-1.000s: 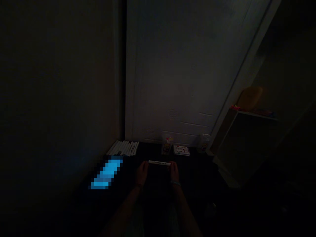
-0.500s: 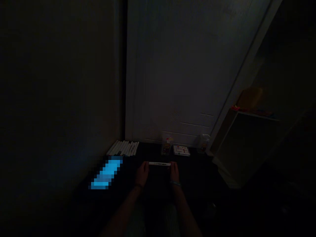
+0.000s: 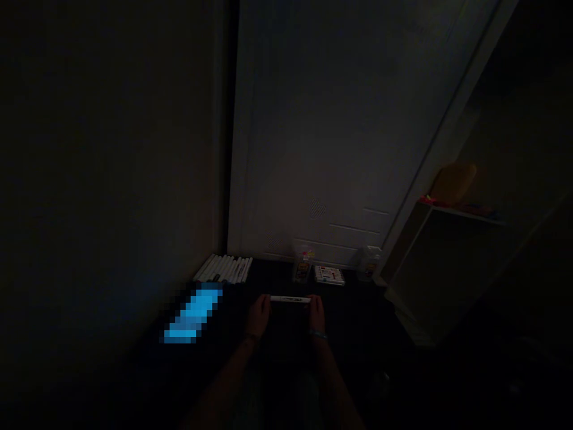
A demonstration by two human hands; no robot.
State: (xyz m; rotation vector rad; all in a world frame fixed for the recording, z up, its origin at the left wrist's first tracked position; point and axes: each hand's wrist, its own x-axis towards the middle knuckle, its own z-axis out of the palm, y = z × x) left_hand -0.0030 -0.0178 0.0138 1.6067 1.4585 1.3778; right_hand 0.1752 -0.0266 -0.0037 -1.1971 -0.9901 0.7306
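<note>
At the near left, a bright blue patch (image 3: 192,313) is seen, coarsely pixelated, so that whatever lies beneath is hidden. Just beyond it, on the far left of the dark tabletop (image 3: 358,307), a row of white pens (image 3: 224,269) is laid side by side, probably so that each is kept from rolling and can be reached singly.

In the middle, one end of a white marker (image 3: 290,299) is pinched by the left hand (image 3: 258,315); the other end is pinched by the right hand (image 3: 317,313), with a light band (image 3: 318,334) worn at the wrist. The marker is held level between the two, apparently by its ends so that the dark print along its barrel is left uncovered. Whether the tabletop is touched by it cannot be told.

Beyond the marker, a clear packet (image 3: 302,269) is stood near the pale panel (image 3: 331,137), a flat white set (image 3: 329,275) is placed just to its right, and a clear container (image 3: 370,264) is stood farther right, all seemingly kept out of the hands' way. The labels cannot be read. At the far right, an orange object (image 3: 455,184) is set on a cabinet (image 3: 447,275), its details lost in darkness.
</note>
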